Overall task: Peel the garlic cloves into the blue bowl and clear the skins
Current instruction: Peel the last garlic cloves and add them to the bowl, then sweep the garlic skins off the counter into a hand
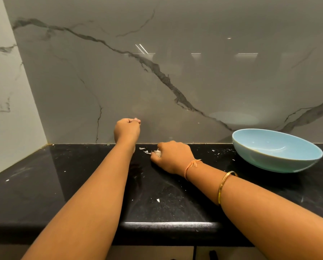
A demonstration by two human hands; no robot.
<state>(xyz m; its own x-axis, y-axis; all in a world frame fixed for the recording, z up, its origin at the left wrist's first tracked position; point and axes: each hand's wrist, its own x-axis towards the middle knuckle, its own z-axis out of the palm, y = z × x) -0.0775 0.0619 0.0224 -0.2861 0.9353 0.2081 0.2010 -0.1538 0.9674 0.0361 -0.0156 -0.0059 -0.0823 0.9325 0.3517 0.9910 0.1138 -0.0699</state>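
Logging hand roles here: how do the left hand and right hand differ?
The left hand is raised off the black counter, near the wall; the right hand rests on it. The right hand grips white garlic skins; what the left fist holds is hidden. The right arm wears a thread and a bangle; the left is bare. Both have curled fingers.

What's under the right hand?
White skins stick out from under the right hand, its fingers curled on them, on the counter. Anything else beneath is covered.
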